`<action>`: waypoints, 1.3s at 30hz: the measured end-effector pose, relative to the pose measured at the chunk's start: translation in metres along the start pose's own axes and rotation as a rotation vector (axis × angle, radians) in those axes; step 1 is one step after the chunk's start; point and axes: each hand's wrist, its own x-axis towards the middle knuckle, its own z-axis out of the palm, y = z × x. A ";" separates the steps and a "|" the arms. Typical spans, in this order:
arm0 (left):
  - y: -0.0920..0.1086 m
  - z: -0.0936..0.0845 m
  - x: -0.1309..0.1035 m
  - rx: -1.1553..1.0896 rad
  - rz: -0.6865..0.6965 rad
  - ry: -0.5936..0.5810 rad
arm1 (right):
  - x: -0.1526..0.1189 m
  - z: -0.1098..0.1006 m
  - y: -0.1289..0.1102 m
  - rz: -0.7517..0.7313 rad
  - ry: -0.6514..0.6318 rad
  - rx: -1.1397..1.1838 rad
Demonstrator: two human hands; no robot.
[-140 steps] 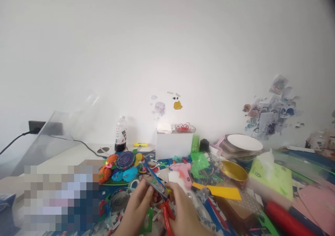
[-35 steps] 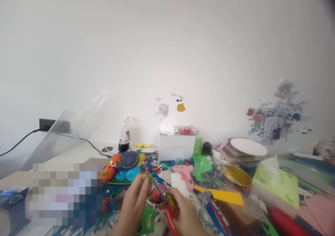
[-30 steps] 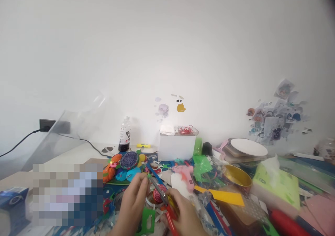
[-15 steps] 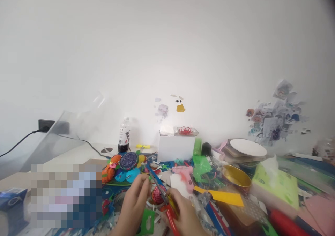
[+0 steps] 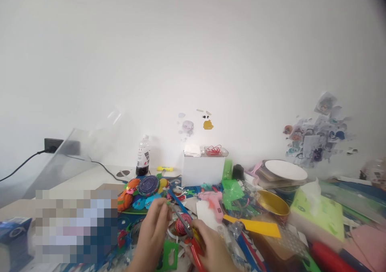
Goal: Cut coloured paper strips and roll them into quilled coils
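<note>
My right hand [image 5: 213,244] is closed around the red and yellow handles of a pair of scissors [image 5: 197,252]. The blades point up and left, their tips close to the fingers of my left hand [image 5: 154,228]. Those fingers pinch a tiny green piece [image 5: 168,202], mostly hidden behind the fingertips. Behind the blades lies a round red-and-white coiled disc [image 5: 182,225]. A green cut-out sheet [image 5: 170,256] rests between my wrists.
Scraps cover the table. Around stand a pink glue gun [image 5: 214,202], yellow strip [image 5: 256,227], gold bowl [image 5: 273,204], tissue box [image 5: 319,215], white box [image 5: 202,171] and dark-liquid bottle [image 5: 142,157]. A colourful craft piece with a blue coil [image 5: 148,185] lies left.
My left hand has shifted slightly left and up with the green piece. The scissors stay in my right hand, their tips moved slightly left.
</note>
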 end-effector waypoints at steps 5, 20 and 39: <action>0.004 -0.001 0.001 0.079 0.029 0.097 | 0.000 0.000 -0.002 0.011 -0.007 0.002; -0.024 -0.004 0.002 0.800 0.745 -0.255 | -0.001 -0.003 -0.009 0.108 0.141 0.227; -0.024 0.006 -0.009 0.642 0.576 -0.478 | 0.000 0.007 0.000 0.152 0.120 0.407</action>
